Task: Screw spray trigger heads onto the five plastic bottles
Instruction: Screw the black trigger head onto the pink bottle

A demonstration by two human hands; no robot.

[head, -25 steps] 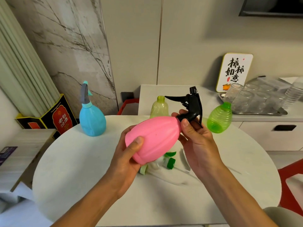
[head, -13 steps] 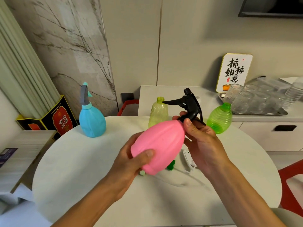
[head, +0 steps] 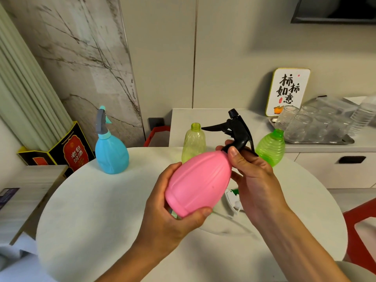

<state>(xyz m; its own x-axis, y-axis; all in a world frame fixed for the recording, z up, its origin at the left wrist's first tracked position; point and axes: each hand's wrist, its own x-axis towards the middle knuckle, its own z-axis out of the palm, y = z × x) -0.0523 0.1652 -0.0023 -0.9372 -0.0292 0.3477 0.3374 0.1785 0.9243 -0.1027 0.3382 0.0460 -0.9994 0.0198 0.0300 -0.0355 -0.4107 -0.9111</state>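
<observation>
A pink bottle [head: 199, 182] is held tilted above the round white table [head: 97, 210], its neck pointing up and right. My left hand [head: 173, 216] cups its base. My right hand [head: 252, 176] pinches the collar of the black trigger head [head: 237, 131] that sits on the pink bottle's neck. A blue bottle [head: 112, 155] with a grey and blue trigger head stands at the table's far left. A yellow-green bottle [head: 193, 143] and a bright green bottle [head: 270, 147] stand open-necked at the far side. Loose white and green trigger heads [head: 232, 197] lie on the table under my hands, mostly hidden.
A counter behind the table carries a metal tray of drinking glasses [head: 309, 127] and a framed sign [head: 288, 91]. A black and red box [head: 69, 153] stands at the left by a low wooden bench [head: 26, 196]. A red chair [head: 364, 231] is at the right.
The pink bottle has tipped more upright and shifted right. My left hand slid from its side to under its base, and the black trigger head has turned on the neck.
</observation>
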